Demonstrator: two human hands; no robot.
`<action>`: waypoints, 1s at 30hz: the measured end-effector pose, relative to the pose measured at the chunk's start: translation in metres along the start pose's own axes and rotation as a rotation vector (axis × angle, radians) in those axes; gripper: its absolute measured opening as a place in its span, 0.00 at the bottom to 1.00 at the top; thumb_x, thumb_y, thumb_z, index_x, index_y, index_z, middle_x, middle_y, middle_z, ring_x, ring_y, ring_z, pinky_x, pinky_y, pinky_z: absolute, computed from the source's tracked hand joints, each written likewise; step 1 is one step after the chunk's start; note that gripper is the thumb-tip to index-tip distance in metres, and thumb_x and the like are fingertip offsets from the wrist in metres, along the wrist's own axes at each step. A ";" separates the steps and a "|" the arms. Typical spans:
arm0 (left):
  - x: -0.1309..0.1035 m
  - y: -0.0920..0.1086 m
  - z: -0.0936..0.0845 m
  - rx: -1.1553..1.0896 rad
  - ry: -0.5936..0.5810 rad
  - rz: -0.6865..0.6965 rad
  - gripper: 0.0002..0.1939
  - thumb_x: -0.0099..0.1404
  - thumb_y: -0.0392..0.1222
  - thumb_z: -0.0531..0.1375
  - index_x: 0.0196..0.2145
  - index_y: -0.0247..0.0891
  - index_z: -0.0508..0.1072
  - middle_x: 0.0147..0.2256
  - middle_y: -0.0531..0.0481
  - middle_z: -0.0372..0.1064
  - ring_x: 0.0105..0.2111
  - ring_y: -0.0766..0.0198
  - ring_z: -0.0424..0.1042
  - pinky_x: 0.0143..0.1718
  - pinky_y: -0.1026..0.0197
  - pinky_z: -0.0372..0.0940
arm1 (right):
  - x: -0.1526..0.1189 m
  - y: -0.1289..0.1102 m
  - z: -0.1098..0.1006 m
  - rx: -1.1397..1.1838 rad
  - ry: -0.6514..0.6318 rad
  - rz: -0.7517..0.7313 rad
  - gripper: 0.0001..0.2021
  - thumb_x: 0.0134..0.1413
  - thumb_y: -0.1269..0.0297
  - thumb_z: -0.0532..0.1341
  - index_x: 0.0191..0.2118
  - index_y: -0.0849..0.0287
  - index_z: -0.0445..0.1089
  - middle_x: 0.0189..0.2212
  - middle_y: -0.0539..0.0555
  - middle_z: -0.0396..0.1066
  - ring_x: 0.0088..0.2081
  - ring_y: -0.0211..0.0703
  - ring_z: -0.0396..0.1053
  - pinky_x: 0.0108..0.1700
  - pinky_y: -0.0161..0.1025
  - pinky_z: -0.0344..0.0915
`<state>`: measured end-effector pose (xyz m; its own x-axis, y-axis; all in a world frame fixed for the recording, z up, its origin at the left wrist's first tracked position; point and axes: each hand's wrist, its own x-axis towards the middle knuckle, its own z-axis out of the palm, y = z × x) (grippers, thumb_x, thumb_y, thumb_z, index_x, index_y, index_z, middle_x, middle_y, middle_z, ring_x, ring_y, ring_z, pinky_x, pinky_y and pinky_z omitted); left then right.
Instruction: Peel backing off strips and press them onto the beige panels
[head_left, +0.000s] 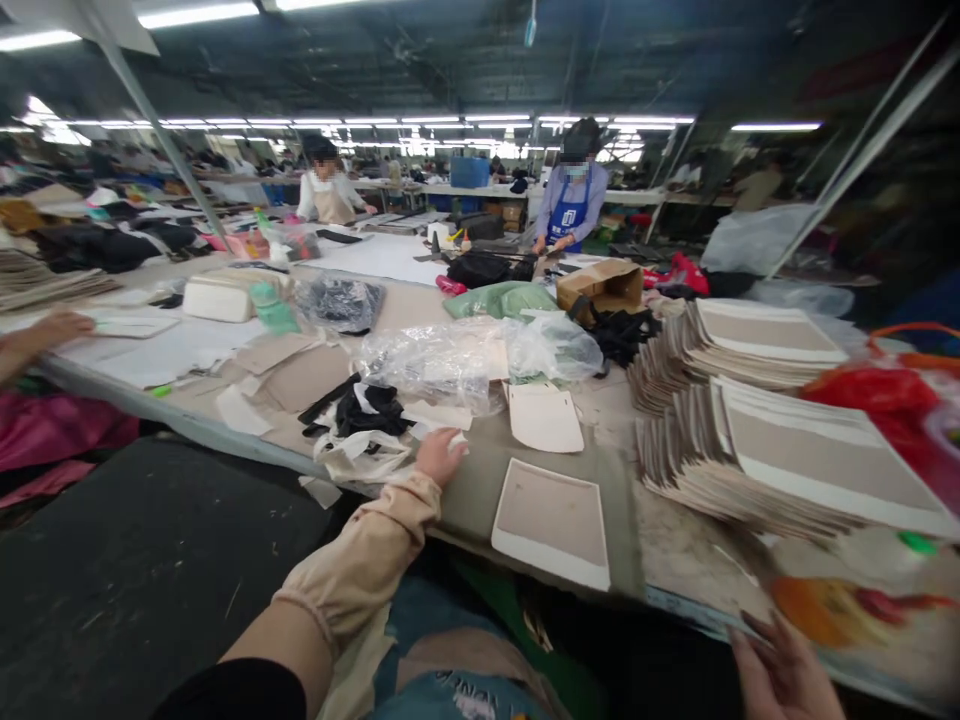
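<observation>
On the table: white scrap at left fingertips | step, as I judge: handling that scrap; moving it calls for a firm pinch | left hand reaching forward, grip unclear to me | beige panel nearby | right hand well apart, low, blurred; closure I cannot tell

Just one cam here, worn on the head, looking forward and kinda down over the worktable. Wearer's own forearms are close in at the bottom, two co-workers in aprons sit farther off, ceiling lights up top. No second view to share anything.
</observation>
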<state>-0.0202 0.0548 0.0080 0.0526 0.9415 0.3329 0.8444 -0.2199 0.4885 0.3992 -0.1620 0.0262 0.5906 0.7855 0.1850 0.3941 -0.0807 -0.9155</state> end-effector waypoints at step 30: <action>-0.099 0.075 -0.058 -0.562 -0.297 0.617 0.21 0.66 0.36 0.53 0.56 0.46 0.63 0.43 0.47 0.72 0.40 0.65 0.72 0.41 0.64 0.68 | -0.033 -0.063 0.078 0.681 -0.516 0.466 0.38 0.48 0.41 0.58 0.61 0.53 0.50 0.46 0.61 0.70 0.43 0.51 0.70 0.39 0.46 0.68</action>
<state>0.0067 -0.0701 0.0583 0.6141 0.6241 0.4830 0.2371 -0.7297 0.6414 0.2997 -0.1349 0.0495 0.1393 0.9501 -0.2791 -0.3886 -0.2068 -0.8979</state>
